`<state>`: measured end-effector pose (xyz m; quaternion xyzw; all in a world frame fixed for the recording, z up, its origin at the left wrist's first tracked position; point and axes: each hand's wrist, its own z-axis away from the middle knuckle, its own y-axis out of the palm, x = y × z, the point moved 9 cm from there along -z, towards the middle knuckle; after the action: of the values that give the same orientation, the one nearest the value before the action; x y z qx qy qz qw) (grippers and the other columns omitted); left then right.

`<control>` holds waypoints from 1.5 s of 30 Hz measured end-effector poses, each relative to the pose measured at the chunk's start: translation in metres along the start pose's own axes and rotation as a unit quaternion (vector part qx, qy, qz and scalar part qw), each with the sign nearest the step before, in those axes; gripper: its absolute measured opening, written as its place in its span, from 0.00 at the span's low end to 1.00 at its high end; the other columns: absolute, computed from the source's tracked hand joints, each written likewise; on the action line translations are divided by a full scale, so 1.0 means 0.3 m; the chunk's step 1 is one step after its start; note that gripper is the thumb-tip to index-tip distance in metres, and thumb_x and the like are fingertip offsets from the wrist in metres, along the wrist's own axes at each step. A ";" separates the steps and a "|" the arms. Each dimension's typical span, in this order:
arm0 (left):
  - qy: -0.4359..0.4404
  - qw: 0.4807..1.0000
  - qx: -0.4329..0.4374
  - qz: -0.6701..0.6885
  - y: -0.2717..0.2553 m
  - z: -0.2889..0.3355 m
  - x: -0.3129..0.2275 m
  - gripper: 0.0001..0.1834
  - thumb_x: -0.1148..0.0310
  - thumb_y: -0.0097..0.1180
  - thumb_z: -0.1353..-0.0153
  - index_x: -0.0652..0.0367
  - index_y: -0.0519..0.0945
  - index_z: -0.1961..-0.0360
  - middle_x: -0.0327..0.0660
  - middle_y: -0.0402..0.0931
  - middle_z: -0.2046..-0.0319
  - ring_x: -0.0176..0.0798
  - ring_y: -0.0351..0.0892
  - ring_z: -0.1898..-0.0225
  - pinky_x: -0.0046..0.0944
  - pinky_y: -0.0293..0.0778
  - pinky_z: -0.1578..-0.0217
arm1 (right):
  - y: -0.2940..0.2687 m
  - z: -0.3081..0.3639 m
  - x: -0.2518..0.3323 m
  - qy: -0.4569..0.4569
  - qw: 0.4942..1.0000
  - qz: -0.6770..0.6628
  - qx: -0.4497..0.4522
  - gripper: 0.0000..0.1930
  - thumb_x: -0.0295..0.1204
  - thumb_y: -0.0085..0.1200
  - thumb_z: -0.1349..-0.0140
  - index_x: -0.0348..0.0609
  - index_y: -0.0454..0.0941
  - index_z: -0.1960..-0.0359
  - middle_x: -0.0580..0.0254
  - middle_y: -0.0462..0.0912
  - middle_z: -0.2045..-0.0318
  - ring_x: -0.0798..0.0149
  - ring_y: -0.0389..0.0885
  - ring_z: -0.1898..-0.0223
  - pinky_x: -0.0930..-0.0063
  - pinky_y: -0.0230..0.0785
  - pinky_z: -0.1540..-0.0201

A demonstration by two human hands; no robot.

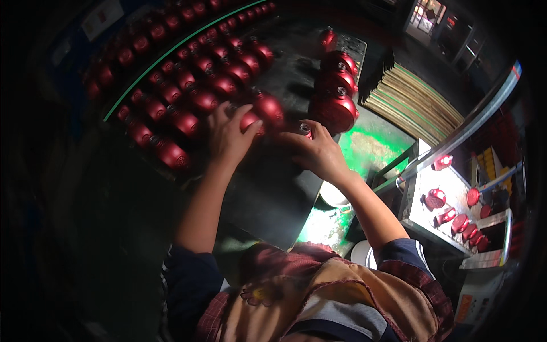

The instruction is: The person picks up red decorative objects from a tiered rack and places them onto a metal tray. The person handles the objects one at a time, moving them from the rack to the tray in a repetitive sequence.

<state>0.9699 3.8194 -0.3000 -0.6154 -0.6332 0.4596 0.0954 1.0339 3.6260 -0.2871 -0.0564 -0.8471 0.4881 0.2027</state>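
Observation:
Over the dark table (262, 199), my left hand (231, 134) curls its fingers and thumb round a glossy red, round-bodied bottle (250, 121) at the near end of a row. Another red bottle (268, 107) stands just beyond it. To the right, my right hand (319, 151) closes at the short metal neck of a second red bottle (306, 131). Shadow and my fingers hide most of that bottle's body. Both hands are slightly blurred.
Several rows of red bottles (182, 121) fill the table's left side, along a green strip (188, 39). Larger red bottles (336, 111) line the right edge. Beyond are stacked flat sheets (413, 102), a white bucket (335, 195) and a lit bench (430, 179) holding red pieces.

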 end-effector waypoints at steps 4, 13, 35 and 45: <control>-0.049 0.996 -0.070 0.011 -0.067 0.091 -0.006 0.27 0.53 0.71 0.50 0.47 0.78 0.50 0.51 0.66 0.42 0.56 0.63 0.38 0.51 0.66 0.41 | -0.055 0.096 -0.126 -0.005 0.994 -0.093 -0.058 0.32 0.25 0.67 0.51 0.64 0.76 0.42 0.47 0.68 0.43 0.45 0.72 0.44 0.59 0.72 0.46; -0.254 0.890 -0.148 0.348 0.047 0.301 0.039 0.23 0.70 0.69 0.52 0.58 0.80 0.52 0.44 0.74 0.53 0.45 0.73 0.52 0.43 0.74 0.53 | -0.330 0.692 -0.496 0.116 0.929 -0.271 -0.226 0.30 0.34 0.66 0.45 0.52 0.72 0.39 0.48 0.68 0.46 0.48 0.65 0.41 0.57 0.60 0.37; -0.197 0.211 0.501 0.816 1.087 1.091 -1.817 0.34 0.55 0.57 0.38 0.52 0.64 0.33 0.47 0.62 0.33 0.58 0.68 0.37 0.44 0.76 0.63 | -0.514 2.633 -1.190 0.109 0.052 -0.859 -0.498 0.31 0.51 0.58 0.43 0.44 0.72 0.44 0.46 0.73 0.53 0.53 0.76 0.59 0.70 0.78 0.64; -0.350 0.055 0.585 0.730 1.520 1.080 -2.344 0.35 0.62 0.60 0.45 0.53 0.66 0.36 0.50 0.63 0.34 0.56 0.68 0.38 0.51 0.77 0.56 | -0.587 2.837 -1.500 0.018 0.013 -0.807 -0.591 0.29 0.50 0.60 0.45 0.50 0.74 0.45 0.48 0.72 0.50 0.52 0.76 0.55 0.66 0.77 0.62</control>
<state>1.2207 2.9771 -0.4873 -0.2797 0.6498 0.6802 -0.1918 1.1230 2.7186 -0.6428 0.5540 -0.3412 -0.6583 0.3786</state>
